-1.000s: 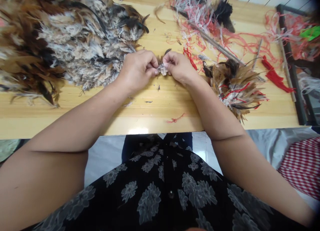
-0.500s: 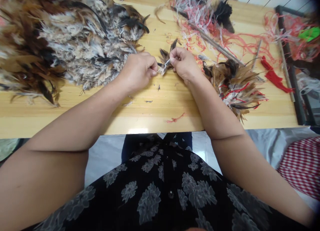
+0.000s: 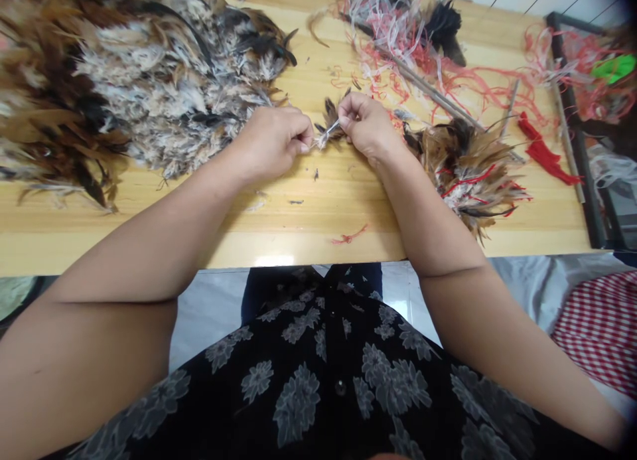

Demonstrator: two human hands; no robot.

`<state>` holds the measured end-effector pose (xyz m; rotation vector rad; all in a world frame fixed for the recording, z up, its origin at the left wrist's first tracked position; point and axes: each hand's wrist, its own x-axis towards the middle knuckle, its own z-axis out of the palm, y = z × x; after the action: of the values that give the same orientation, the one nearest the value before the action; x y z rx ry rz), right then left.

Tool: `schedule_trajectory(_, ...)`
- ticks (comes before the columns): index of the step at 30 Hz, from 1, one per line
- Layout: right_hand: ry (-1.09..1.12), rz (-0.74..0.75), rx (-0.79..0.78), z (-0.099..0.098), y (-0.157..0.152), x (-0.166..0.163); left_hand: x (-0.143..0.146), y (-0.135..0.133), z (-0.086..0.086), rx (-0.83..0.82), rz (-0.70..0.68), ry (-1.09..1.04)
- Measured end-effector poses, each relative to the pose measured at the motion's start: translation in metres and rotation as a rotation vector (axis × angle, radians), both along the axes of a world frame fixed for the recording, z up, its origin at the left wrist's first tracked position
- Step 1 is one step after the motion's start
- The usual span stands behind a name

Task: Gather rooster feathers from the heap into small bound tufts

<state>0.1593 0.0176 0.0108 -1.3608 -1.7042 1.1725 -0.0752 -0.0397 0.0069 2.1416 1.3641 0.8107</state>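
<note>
My left hand (image 3: 281, 140) is closed in a pinch at the pale, frayed end of a small bunch of dark brown feathers (image 3: 330, 113) over the table. Opposite it, my right hand (image 3: 367, 123) pinches a thin grey-white piece (image 3: 330, 129) that slants down to that same pale end; whether this is a tool or a quill I cannot tell. Left of my left hand spreads a large heap of grey-white and brown feathers (image 3: 164, 81). Close by my right forearm lies a bundle of tan feathers (image 3: 478, 164) with red strands in it.
Pink and white plastic strings (image 3: 383, 28) tangle at the back, with a thin stick (image 3: 432, 91) across them. A red bundle of strands (image 3: 545, 148) lies near a dark-framed tray (image 3: 577, 135) at right. Red thread scraps (image 3: 349, 236) lie near the front edge.
The small bunch of feathers has shifted slightly between my fingers, and a dark feather by my left fingertips no longer shows. Both hands stay almost in place.
</note>
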Motion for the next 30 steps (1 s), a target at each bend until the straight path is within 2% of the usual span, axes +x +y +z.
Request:
schedule_trajectory(6, 0.008, -0.029, -0.018, 0.000, 0.005, 0.002, -0.003, 0.003, -0.010, 0.025, 0.085, -0.019)
schedule_trajectory(10, 0.044, 0.129, -0.039, 0.004, 0.000, 0.007, -0.005, 0.007, -0.012, 0.016, 0.201, -0.095)
schedule_trajectory(13, 0.043, 0.226, -0.036, 0.010, -0.009, 0.006, -0.002, 0.006, -0.007, 0.009, 0.239, -0.043)
schedule_trajectory(16, 0.039, 0.228, -0.030, 0.013, -0.014, 0.003, 0.003, 0.001, 0.002, -0.041, 0.206, 0.080)
schedule_trajectory(19, 0.032, 0.214, -0.042, 0.013, -0.012, -0.001, 0.007, -0.006, 0.008, -0.105, 0.148, 0.118)
schedule_trajectory(24, 0.035, 0.208, -0.050, 0.008, -0.011, -0.007, 0.006, -0.007, 0.003, -0.095, 0.042, 0.053)
schedule_trajectory(27, 0.042, 0.187, -0.022, 0.004, -0.012, -0.010, 0.006, -0.005, 0.001, -0.066, 0.038, 0.065)
schedule_trajectory(30, 0.024, 0.096, 0.026, 0.003, -0.010, -0.010, 0.005, -0.004, 0.002, -0.052, 0.094, 0.063)
